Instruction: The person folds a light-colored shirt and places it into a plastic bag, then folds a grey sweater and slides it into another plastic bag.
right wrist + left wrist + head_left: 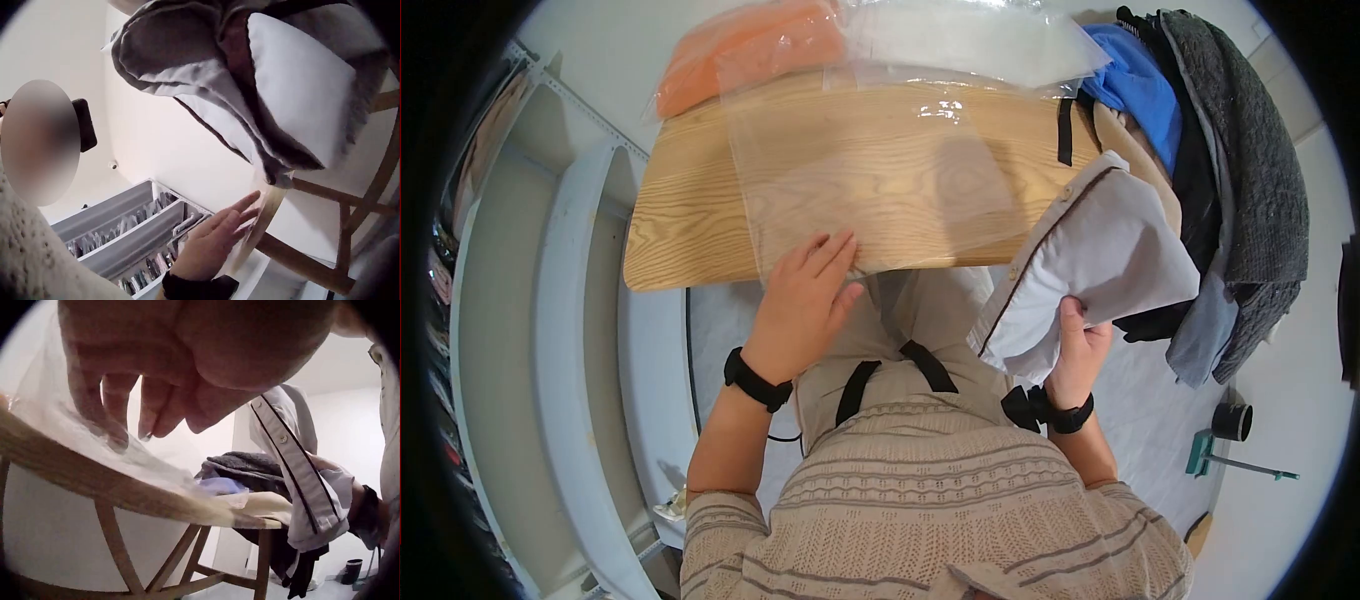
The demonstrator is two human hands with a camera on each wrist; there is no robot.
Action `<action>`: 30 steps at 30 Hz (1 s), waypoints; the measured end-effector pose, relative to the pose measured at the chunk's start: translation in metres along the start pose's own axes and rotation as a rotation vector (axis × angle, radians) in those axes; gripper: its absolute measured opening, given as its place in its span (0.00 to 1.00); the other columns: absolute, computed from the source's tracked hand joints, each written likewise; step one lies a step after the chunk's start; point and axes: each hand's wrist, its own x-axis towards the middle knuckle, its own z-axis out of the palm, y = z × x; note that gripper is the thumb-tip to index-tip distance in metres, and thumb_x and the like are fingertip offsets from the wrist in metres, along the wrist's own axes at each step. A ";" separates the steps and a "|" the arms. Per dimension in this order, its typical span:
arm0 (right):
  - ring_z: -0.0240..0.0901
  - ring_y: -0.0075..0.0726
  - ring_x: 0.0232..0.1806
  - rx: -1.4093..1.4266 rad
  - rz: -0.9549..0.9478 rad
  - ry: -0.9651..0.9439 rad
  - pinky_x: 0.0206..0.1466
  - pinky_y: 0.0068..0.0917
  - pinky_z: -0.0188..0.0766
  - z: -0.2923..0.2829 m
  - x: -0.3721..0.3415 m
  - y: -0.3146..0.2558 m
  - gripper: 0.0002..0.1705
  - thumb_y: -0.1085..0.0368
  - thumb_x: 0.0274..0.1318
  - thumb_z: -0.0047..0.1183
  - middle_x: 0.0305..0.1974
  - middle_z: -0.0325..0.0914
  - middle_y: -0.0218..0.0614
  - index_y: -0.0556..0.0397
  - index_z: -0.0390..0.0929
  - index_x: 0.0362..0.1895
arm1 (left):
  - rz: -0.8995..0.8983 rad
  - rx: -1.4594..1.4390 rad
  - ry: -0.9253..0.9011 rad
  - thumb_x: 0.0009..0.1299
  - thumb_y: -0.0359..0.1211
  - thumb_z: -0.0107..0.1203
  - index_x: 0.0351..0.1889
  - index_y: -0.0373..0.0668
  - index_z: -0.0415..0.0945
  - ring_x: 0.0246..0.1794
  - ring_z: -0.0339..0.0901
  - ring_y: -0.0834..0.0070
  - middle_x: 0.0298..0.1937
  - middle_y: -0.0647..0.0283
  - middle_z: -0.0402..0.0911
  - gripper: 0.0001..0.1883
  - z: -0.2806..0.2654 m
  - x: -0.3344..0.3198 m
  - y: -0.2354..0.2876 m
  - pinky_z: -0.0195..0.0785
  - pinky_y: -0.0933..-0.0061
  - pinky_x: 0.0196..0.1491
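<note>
My right hand (1082, 352) grips a folded light-grey garment (1115, 235) with its thumb on top, off the right front corner of the table. Buttons and dark piping run along the garment's edge, seen also in the left wrist view. A clear flat plastic bag (860, 170) lies on the wooden table (685, 200), its near end hanging over the front edge. The left hand (802, 305) rests on the bag's near left part, fingers extended. In the right wrist view, folds of the garment (306, 81) fill the upper right; the right fingers are mostly hidden.
Along the table's back lie a bagged orange item (750, 50) and a bagged white item (970, 42). A pile of clothes, with a blue piece (1135, 85) and a dark grey quilted one (1245, 150), hangs over the right side. White shelving (580, 300) stands at left.
</note>
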 end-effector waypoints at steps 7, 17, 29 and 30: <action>0.73 0.37 0.37 -0.388 -0.369 -0.416 0.42 0.27 0.68 0.009 0.010 -0.019 0.11 0.75 0.39 0.57 0.38 0.76 0.40 0.61 0.77 0.33 | 0.021 -0.134 0.173 0.57 0.21 0.52 0.65 0.33 0.59 0.52 0.66 0.54 0.67 0.55 0.61 0.33 -0.025 0.013 0.024 0.61 0.63 0.56; 0.71 0.45 0.32 -0.674 -0.271 -0.782 0.34 0.30 0.68 0.019 0.036 -0.050 0.12 0.74 0.41 0.57 0.34 0.72 0.44 0.61 0.76 0.35 | 0.010 -0.046 0.209 0.51 0.14 0.44 0.66 0.33 0.56 0.51 0.65 0.52 0.69 0.53 0.57 0.38 -0.049 0.023 0.046 0.60 0.61 0.57; 0.72 0.57 0.33 -0.871 -0.280 -0.717 0.38 0.40 0.68 0.042 0.071 -0.061 0.12 0.66 0.44 0.56 0.30 0.74 0.54 0.66 0.77 0.30 | 0.327 -0.129 0.139 0.60 0.19 0.40 0.64 0.26 0.55 0.70 0.50 0.46 0.69 0.42 0.54 0.30 -0.021 0.040 0.094 0.47 0.57 0.69; 0.73 0.56 0.33 -0.879 -0.329 -0.682 0.37 0.39 0.68 0.043 0.074 -0.062 0.13 0.66 0.45 0.56 0.30 0.74 0.56 0.67 0.76 0.30 | 0.359 -0.147 0.118 0.61 0.20 0.40 0.64 0.25 0.55 0.70 0.49 0.46 0.69 0.42 0.52 0.30 -0.019 0.039 0.099 0.47 0.57 0.69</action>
